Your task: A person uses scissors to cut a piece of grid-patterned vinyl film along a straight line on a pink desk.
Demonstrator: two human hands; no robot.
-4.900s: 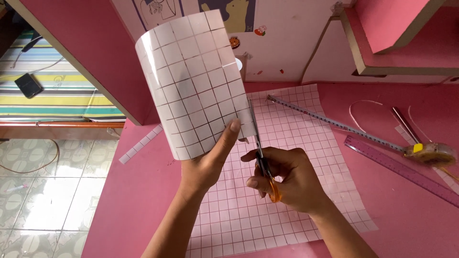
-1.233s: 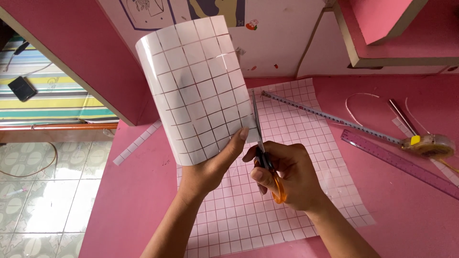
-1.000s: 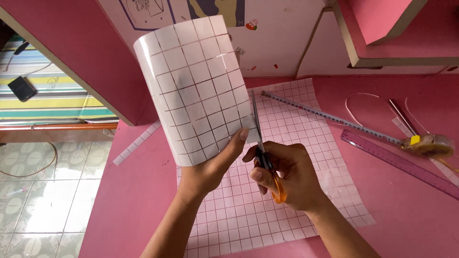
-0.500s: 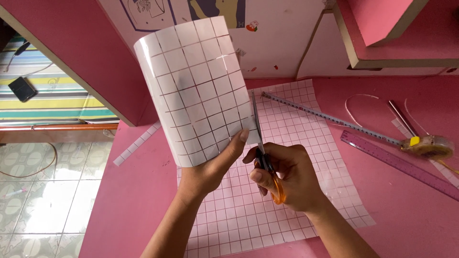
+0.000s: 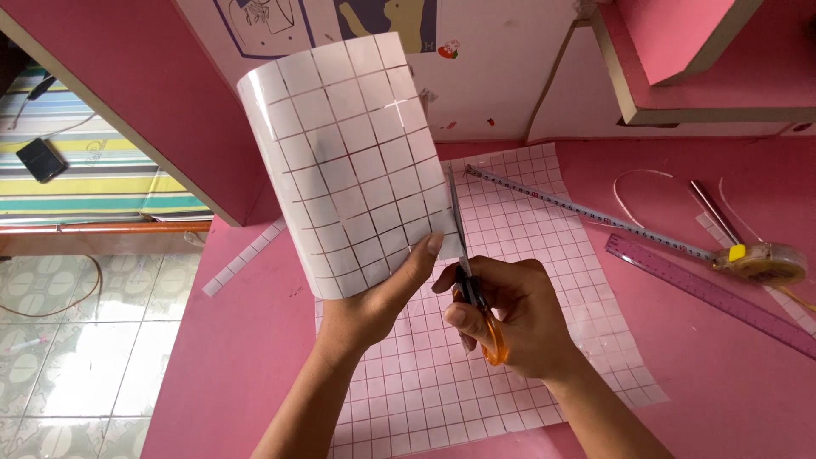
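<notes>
My left hand [image 5: 378,297] holds up a curved white sheet with a dark grid [image 5: 348,157], thumb pressed on its lower right corner. My right hand [image 5: 518,319] grips orange-handled scissors [image 5: 470,289], whose blades run up along the sheet's right edge. Both hands hover over a larger clear gridded sheet [image 5: 510,340] lying flat on the pink table [image 5: 238,357].
A tape measure [image 5: 595,212] stretches across the table to its yellow case [image 5: 761,259]. A purple ruler [image 5: 710,293] lies at the right beside a metal rod [image 5: 714,212]. A narrow gridded strip [image 5: 242,255] lies at the left. Pink shelves rise behind; tiled floor lies at the left.
The scissor blades have crept slightly further up the right edge of the held sheet. The hands and sheet otherwise stay in about the same place.
</notes>
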